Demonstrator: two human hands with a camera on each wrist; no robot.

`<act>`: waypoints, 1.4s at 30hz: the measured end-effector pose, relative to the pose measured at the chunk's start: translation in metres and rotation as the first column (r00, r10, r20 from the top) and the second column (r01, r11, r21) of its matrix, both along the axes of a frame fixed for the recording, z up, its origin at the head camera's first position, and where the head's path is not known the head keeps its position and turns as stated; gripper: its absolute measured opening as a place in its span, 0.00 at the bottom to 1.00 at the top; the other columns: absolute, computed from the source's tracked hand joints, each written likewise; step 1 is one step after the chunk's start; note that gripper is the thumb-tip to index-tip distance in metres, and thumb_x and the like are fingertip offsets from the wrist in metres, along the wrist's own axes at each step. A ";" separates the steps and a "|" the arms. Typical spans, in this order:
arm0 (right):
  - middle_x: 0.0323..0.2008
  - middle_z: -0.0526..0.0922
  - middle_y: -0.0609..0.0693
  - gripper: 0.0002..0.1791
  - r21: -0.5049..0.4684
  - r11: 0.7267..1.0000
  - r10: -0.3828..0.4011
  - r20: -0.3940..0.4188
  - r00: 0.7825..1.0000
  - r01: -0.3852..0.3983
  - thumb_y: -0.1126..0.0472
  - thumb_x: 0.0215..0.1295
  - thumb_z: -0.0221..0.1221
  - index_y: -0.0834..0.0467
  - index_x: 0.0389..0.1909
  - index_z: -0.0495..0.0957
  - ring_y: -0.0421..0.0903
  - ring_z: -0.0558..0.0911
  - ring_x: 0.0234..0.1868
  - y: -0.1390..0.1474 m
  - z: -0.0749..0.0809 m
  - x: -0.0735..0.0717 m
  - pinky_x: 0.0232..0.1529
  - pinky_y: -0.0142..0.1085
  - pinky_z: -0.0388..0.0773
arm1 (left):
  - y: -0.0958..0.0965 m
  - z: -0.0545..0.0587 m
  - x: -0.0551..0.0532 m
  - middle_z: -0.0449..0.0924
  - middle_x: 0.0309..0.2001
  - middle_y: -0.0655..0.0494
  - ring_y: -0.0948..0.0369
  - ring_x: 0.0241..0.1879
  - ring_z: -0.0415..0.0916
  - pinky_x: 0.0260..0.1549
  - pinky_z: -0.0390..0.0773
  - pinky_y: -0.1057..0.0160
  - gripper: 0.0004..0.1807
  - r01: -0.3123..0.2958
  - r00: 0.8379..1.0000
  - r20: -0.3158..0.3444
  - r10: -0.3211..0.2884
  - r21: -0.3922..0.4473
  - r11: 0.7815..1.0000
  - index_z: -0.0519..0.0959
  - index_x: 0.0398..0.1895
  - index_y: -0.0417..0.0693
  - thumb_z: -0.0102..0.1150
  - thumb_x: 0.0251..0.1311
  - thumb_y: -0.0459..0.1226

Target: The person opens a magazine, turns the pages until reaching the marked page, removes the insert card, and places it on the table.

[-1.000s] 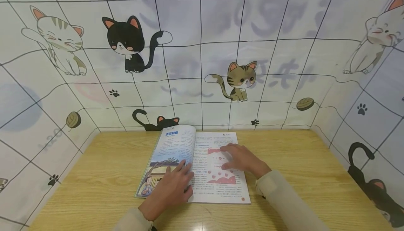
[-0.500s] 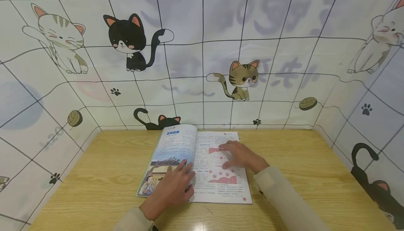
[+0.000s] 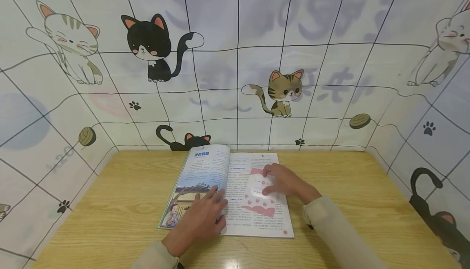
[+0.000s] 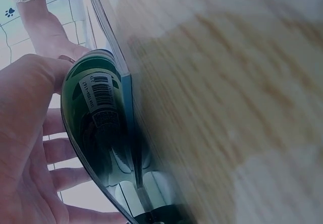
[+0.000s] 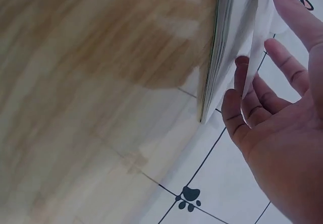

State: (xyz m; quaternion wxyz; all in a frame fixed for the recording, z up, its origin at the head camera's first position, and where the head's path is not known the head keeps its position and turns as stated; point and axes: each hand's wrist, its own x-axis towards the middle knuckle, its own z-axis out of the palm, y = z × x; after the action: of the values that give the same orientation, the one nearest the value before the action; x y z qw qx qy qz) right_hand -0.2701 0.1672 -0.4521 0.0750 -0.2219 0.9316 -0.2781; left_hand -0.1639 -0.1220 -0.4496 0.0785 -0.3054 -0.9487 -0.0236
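An open magazine [image 3: 236,179] lies on the wooden table. My left hand [image 3: 203,216] rests on its picture page near the spine, fingers spread and fairly straight. In the left wrist view, the green back cover [image 4: 96,108] with a barcode bows away from the pages beside that hand. A thin pink-and-white card [image 3: 257,207] with a strawberry pattern overlaps the right-hand page, tilted. My right hand [image 3: 288,183] pinches its right edge between thumb and fingers. The right wrist view shows the fingers curled about the thin card [image 5: 258,37], which stands apart from the magazine's pages.
The wooden table [image 3: 330,175] extends to both sides of the magazine. Behind it rises a white wall covering [image 3: 213,110] with black grid lines and cartoon cats, which also closes in the left and right sides.
The card has tilted and shifted slightly up and right on the page, now lifted by the right hand, whose fingers have curled in on its edge. The left hand stays in place.
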 end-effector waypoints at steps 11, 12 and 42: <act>0.54 0.79 0.52 0.18 -0.212 0.977 0.030 0.027 0.999 -0.023 0.67 0.57 0.66 0.56 0.50 0.80 0.57 0.76 0.57 0.025 0.000 0.003 0.58 0.53 0.72 | 0.000 0.002 0.000 0.75 0.63 0.47 0.45 0.66 0.69 0.46 0.75 0.32 0.16 0.005 1.000 0.008 -0.005 0.008 1.000 0.82 0.48 0.47 0.57 0.59 0.43; 0.54 0.79 0.53 0.18 -0.224 0.974 0.037 0.024 0.999 -0.031 0.68 0.57 0.64 0.57 0.50 0.80 0.56 0.76 0.55 0.027 0.000 0.003 0.56 0.52 0.74 | 0.000 0.002 0.000 0.75 0.63 0.47 0.45 0.66 0.69 0.46 0.75 0.32 0.16 0.005 1.000 0.010 -0.005 0.008 1.000 0.82 0.48 0.47 0.57 0.59 0.43; 0.62 0.75 0.63 0.25 -0.368 0.930 0.058 0.124 0.991 -0.009 0.78 0.59 0.50 0.62 0.56 0.80 0.55 0.75 0.51 0.098 0.027 0.017 0.39 0.35 0.76 | 0.000 0.002 0.002 0.74 0.64 0.48 0.45 0.67 0.68 0.48 0.74 0.31 0.17 -0.002 1.000 0.031 0.002 0.015 1.000 0.82 0.50 0.48 0.57 0.60 0.44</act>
State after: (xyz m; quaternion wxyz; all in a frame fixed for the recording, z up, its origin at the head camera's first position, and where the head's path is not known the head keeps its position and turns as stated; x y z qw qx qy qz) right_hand -0.2532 0.2654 -0.4250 0.0989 -0.2289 0.8523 -0.4597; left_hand -0.1623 -0.1223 -0.4472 0.0660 -0.3035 -0.9499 -0.0352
